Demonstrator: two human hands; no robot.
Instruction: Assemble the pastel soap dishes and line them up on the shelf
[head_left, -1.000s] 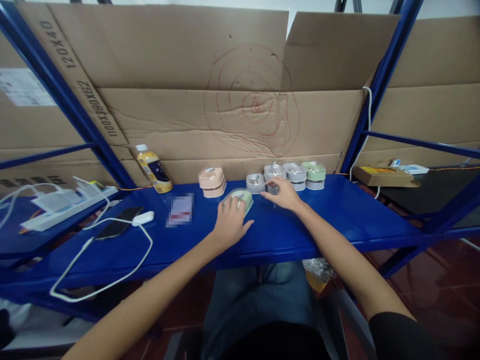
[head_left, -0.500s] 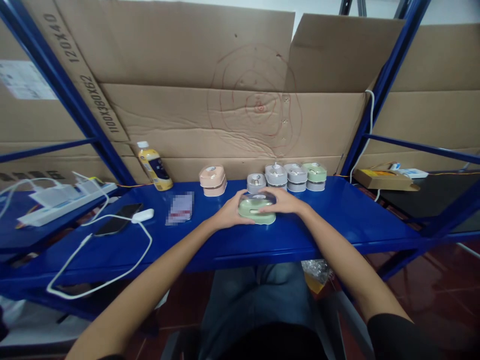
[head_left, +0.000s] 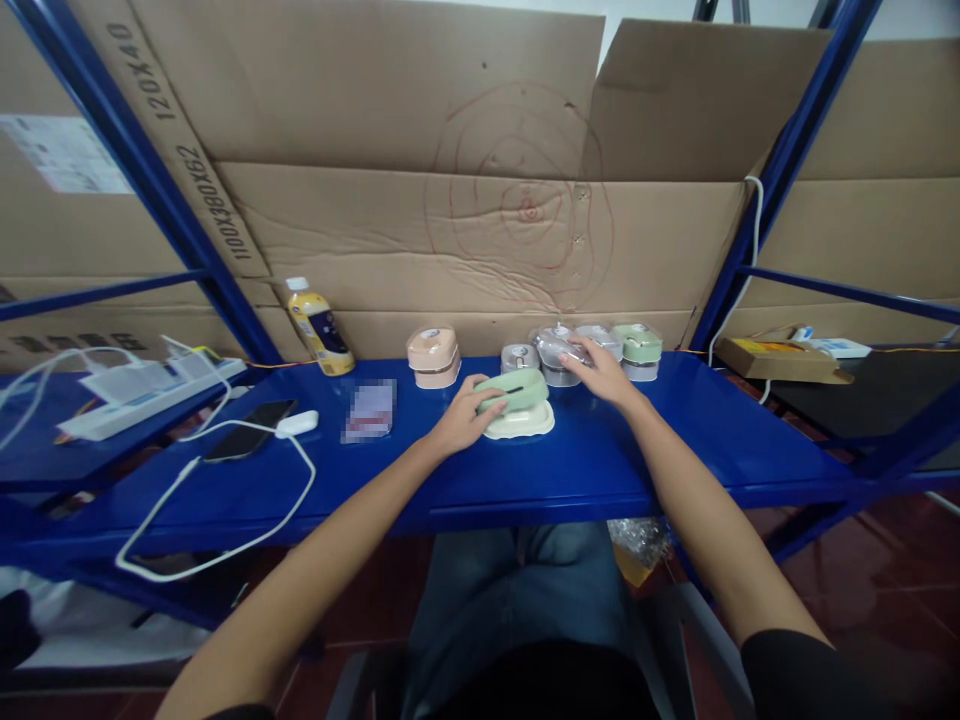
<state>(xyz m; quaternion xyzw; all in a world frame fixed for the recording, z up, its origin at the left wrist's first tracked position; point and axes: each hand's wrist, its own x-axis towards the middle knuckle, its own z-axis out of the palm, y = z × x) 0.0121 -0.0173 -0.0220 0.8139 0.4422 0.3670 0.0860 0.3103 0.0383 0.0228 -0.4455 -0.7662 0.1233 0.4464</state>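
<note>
My left hand (head_left: 466,418) is closed around one end of a green oval box (head_left: 517,388), which it tilts up. Beneath it, a cream scalloped-edged base (head_left: 525,422) lies on the blue shelf, partly covered by the box. Slightly further back and to the right, my right hand (head_left: 602,375) pinches what looks like a clear plastic cover (head_left: 553,346). That cover overlaps a grey lidded box (head_left: 561,374) behind it, so its outline is hard to make out.
Along the cardboard back stand a pink box (head_left: 433,358), a small grey box (head_left: 517,358) and a green-topped box (head_left: 640,350). A yellow bottle (head_left: 321,328), a blurred card (head_left: 370,410), a phone (head_left: 251,430), a white cable (head_left: 311,490) and a power strip (head_left: 150,402) are to the left.
Both hands were around the green box with its clear cover. The cover has come off and moved back and right with my right hand. The green box is now raised and tilted off the cream base.
</note>
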